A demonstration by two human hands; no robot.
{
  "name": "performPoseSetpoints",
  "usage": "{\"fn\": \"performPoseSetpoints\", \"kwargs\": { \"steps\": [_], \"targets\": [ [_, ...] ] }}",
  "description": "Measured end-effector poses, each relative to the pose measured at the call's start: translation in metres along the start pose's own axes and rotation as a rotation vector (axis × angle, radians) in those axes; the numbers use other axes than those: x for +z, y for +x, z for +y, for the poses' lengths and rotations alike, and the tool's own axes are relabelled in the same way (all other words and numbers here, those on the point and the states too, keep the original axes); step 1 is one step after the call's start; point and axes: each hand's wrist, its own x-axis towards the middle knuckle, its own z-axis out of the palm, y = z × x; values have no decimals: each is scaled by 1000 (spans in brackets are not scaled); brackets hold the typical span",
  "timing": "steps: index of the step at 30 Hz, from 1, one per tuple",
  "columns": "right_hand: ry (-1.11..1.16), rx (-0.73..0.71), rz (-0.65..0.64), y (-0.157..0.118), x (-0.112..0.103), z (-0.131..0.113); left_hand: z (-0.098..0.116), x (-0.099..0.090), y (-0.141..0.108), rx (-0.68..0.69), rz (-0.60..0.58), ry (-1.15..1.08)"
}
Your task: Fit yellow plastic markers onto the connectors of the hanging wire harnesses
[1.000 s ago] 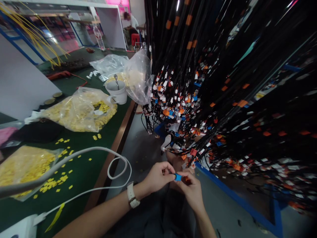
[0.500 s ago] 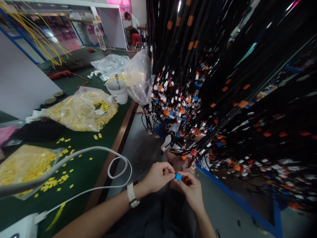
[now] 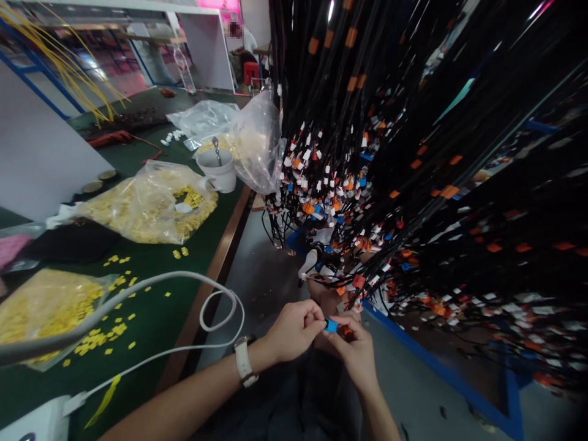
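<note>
In front of my lap, a small blue connector (image 3: 331,326) with a dark left end sits between my two hands. My left hand (image 3: 294,331) is closed in a pinch at that dark end. From the other side, my right hand (image 3: 357,352) grips the blue body between thumb and fingers. An orange connector (image 3: 347,332) shows against the right fingers; whether they hold it is hard to tell. Just beyond the hands hang dense black cables (image 3: 316,79) that end in many white, orange, blue and red connectors (image 3: 321,177).
On the green-topped table (image 3: 151,343) lie plastic bags (image 3: 151,202) of small yellow parts, loose yellow pieces (image 3: 101,337) and a white mug (image 3: 219,171) with a spoon. A white cable (image 3: 184,275) loops over its edge. A blue frame (image 3: 436,361) stands at right. Another person (image 3: 243,46) sits far back.
The hands and the blue connector stay almost in place, with only a slight shift of the fingers. The view has moved very slightly.
</note>
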Motion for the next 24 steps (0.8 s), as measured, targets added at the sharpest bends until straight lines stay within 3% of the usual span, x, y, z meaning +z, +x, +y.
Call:
{"fn": "performPoseSetpoints", "kwargs": {
  "steps": [6, 12, 24],
  "targets": [
    [-19, -1, -4, 0, 0, 0, 0, 0, 0, -7, -6, 47],
    [-21, 12, -13, 1, 1, -4, 4, -4, -2, 138, 25, 198],
    [1, 34, -33, 0, -3, -4, 2, -4, -3, 210, -9, 211]
  ]
}}
